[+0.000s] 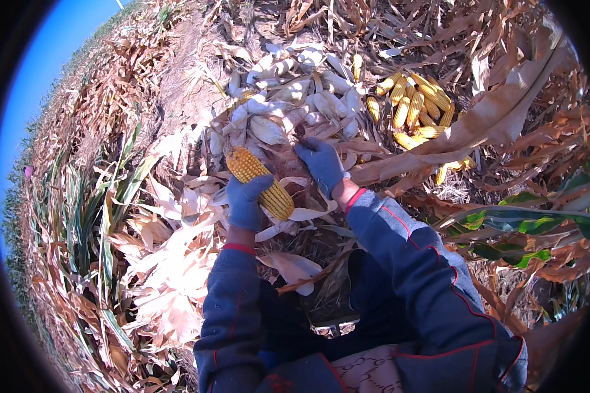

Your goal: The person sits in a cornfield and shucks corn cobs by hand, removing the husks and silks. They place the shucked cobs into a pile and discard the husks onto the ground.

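Note:
A bare yellow ear of corn point(247, 166) lies tilted in my left hand point(246, 201), which wears a grey-blue glove. The thumb crosses over the kernels, and the husk is off this ear. My right hand point(320, 166), gloved alike, is at the near edge of a pile of ears in pale husks point(270, 128). Its fingertips are bent beside a small dark brown tuft point(299, 133); whether they grip anything is hidden. Loose dry husks point(295, 267) lie below the hands, between my legs.
Several bare yellow ears point(415, 105) form a heap at the upper right, with a few more ears point(453, 167) nearer. A long dry corn leaf point(496, 123) arches across the right side. Peeled husks point(177, 265) heap up at left, beside standing stalks point(78, 206).

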Action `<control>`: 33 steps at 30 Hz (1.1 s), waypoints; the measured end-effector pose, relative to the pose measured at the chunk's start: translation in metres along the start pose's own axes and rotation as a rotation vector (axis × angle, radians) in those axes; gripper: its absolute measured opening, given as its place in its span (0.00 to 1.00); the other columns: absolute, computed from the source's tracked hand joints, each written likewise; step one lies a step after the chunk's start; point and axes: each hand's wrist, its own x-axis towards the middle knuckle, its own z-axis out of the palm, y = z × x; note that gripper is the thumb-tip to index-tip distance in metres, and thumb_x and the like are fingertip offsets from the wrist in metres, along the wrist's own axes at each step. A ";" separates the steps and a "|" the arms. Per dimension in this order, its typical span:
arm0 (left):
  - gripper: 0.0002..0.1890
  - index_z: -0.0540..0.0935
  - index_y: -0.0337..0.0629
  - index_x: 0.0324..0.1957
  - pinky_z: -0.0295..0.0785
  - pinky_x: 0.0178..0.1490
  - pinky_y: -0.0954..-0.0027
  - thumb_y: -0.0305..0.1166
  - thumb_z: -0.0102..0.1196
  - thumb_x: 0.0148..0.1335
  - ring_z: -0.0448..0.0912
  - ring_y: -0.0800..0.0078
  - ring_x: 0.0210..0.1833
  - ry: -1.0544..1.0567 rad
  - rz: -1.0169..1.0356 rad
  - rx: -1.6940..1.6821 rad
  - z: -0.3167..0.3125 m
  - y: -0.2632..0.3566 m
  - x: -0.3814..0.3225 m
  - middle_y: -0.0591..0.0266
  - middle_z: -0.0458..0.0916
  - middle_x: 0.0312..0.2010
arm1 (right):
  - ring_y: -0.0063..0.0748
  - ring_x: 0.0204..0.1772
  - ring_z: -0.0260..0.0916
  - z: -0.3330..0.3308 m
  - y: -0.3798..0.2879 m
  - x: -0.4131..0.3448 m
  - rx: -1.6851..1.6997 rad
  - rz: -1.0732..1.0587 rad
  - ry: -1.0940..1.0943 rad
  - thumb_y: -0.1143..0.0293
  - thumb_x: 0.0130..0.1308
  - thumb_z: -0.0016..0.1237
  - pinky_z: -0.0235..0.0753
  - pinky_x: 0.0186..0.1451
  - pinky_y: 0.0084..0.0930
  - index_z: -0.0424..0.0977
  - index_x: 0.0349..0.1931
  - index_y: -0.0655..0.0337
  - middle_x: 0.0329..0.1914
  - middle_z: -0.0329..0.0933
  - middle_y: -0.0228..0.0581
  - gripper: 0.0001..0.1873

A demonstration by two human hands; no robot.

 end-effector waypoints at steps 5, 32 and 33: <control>0.15 0.74 0.30 0.39 0.74 0.45 0.63 0.26 0.55 0.48 0.77 0.62 0.37 0.263 0.070 -0.311 -0.029 0.008 0.012 0.54 0.77 0.34 | 0.54 0.38 0.74 0.001 0.025 -0.027 -1.076 -0.041 -0.521 0.61 0.57 0.48 0.73 0.43 0.41 0.73 0.45 0.52 0.33 0.77 0.50 0.16; 0.29 0.71 0.44 0.44 0.71 0.43 0.59 0.40 0.67 0.39 0.77 0.55 0.41 0.085 0.330 1.172 0.023 -0.006 0.003 0.53 0.78 0.38 | 0.22 0.40 0.73 0.029 -0.015 -0.023 0.301 0.207 -0.233 0.61 0.48 0.63 0.75 0.43 0.21 0.71 0.46 0.67 0.40 0.76 0.36 0.27; 0.29 0.71 0.44 0.44 0.71 0.43 0.59 0.40 0.67 0.39 0.77 0.55 0.41 0.057 0.304 1.208 0.021 -0.004 0.002 0.54 0.78 0.38 | 0.22 0.40 0.73 0.025 -0.017 -0.021 0.344 0.200 -0.214 0.61 0.48 0.63 0.75 0.43 0.21 0.71 0.45 0.68 0.40 0.76 0.36 0.27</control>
